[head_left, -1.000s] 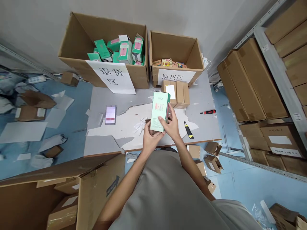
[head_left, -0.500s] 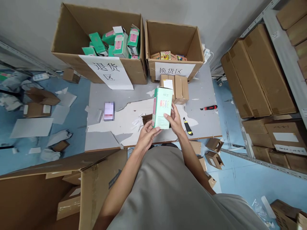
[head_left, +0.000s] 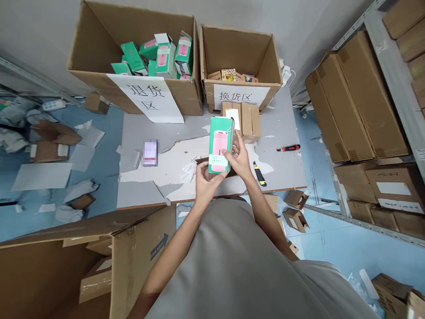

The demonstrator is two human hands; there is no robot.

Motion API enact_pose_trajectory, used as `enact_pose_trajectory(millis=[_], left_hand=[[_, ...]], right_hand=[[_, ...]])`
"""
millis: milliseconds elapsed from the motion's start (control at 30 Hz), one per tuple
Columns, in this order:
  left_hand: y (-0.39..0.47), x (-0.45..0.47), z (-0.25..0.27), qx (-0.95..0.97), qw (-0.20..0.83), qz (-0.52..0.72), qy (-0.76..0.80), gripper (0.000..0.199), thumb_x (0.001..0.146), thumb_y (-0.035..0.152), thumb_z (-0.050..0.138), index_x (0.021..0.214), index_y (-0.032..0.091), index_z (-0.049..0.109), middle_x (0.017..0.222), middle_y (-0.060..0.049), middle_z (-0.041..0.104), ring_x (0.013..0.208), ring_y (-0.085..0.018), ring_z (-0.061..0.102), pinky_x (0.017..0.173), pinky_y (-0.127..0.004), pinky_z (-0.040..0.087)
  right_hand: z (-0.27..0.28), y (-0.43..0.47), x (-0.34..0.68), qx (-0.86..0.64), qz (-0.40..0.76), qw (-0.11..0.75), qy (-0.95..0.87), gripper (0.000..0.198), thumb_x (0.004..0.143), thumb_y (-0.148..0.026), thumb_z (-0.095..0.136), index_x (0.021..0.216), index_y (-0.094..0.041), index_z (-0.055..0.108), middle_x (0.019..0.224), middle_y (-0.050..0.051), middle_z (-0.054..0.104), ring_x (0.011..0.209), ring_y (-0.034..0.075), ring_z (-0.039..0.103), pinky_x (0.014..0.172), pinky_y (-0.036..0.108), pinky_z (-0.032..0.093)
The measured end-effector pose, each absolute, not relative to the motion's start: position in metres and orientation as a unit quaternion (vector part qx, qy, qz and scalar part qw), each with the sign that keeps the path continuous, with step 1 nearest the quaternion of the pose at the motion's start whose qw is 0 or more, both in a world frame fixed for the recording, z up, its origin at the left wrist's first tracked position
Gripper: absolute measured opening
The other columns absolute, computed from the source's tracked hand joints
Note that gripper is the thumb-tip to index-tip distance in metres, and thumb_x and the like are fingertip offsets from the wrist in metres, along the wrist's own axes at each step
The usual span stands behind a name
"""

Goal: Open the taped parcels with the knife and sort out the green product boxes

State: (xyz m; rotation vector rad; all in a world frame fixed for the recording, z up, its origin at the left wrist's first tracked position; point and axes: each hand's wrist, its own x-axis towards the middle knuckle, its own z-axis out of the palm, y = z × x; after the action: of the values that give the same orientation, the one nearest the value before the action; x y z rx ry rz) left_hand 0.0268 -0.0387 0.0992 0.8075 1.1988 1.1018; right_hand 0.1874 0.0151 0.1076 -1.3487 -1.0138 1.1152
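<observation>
Between my two hands is a green product box [head_left: 220,144] with a pink bottle-like item printed on its face. My left hand [head_left: 206,182] grips its lower left corner from below. My right hand [head_left: 239,157] holds its right side, the thumb lying across the front. Beneath the box, partly hidden, an opened brown carton [head_left: 202,160] rests on the table, with crumpled white paper [head_left: 189,170] beside it. A yellow-and-black utility knife [head_left: 259,174] lies just right of my right hand.
Behind stand a large carton [head_left: 186,95] with several green boxes and a smaller carton [head_left: 207,84] with small packets. Brown boxes [head_left: 251,122], a red-and-black knife [head_left: 288,148] and a phone [head_left: 150,153] are on the table [head_left: 279,128]. Shelving with cartons [head_left: 365,97] stands right; an open carton [head_left: 142,248] is lower left.
The green box has been turned in my hands, from its pale printed side to the face with the pink picture. Both hands have shifted their hold on it.
</observation>
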Motion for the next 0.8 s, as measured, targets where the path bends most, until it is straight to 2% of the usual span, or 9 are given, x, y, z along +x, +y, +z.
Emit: enact_pose_trajectory(millis=[100,233,600,700,800], left_hand=[[-0.035,0.013,0.095,0.276,0.677,0.453,0.51,0.07,0.081,0.048,0.102,0.134,0.026,0.062,0.146,-0.012,0.075,0.144,-0.033,0.072,0.124,-0.055,0.061],[-0.032,0.001,0.091,0.23,0.721,0.429,0.493,0.076,0.076,0.045,0.107,0.138,0.022,0.07,0.146,-0.014,0.08,0.144,-0.036,0.074,0.127,-0.058,0.06],[-0.028,-0.014,0.087,0.26,0.731,0.406,0.483,0.073,0.075,0.042,0.107,0.138,0.022,0.074,0.144,-0.015,0.081,0.141,-0.037,0.076,0.124,-0.058,0.062],[-0.027,-0.022,0.085,0.257,0.741,0.388,0.484,0.075,0.072,0.036,0.108,0.138,0.023,0.075,0.149,-0.014,0.079,0.138,-0.036,0.077,0.121,-0.054,0.063],[-0.021,-0.024,0.081,0.233,0.756,0.392,0.47,0.072,0.07,0.027,0.103,0.137,0.023,0.078,0.15,-0.012,0.078,0.132,-0.032,0.079,0.117,-0.047,0.064]], right_hand=[[0.097,0.019,0.192,-0.546,0.485,0.543,-0.415,0.121,0.088,-0.086,0.085,0.185,-0.033,0.036,0.164,0.014,0.07,0.141,0.036,0.075,0.114,0.055,0.07],[0.089,0.021,0.193,-0.52,0.501,0.558,-0.41,0.12,0.088,-0.086,0.085,0.183,-0.031,0.039,0.167,0.015,0.069,0.148,0.035,0.072,0.124,0.059,0.062],[0.101,0.028,0.21,-0.519,0.489,0.552,-0.431,0.111,0.096,-0.085,0.079,0.185,-0.036,0.035,0.158,0.012,0.075,0.141,0.034,0.076,0.12,0.061,0.065],[0.104,0.044,0.229,-0.527,0.444,0.543,-0.481,0.097,0.101,-0.087,0.071,0.18,-0.036,0.044,0.165,0.014,0.069,0.144,0.033,0.073,0.121,0.058,0.064],[0.113,0.051,0.234,-0.517,0.381,0.533,-0.551,0.077,0.107,-0.083,0.066,0.165,-0.032,0.06,0.169,0.015,0.064,0.148,0.033,0.071,0.123,0.055,0.063]])
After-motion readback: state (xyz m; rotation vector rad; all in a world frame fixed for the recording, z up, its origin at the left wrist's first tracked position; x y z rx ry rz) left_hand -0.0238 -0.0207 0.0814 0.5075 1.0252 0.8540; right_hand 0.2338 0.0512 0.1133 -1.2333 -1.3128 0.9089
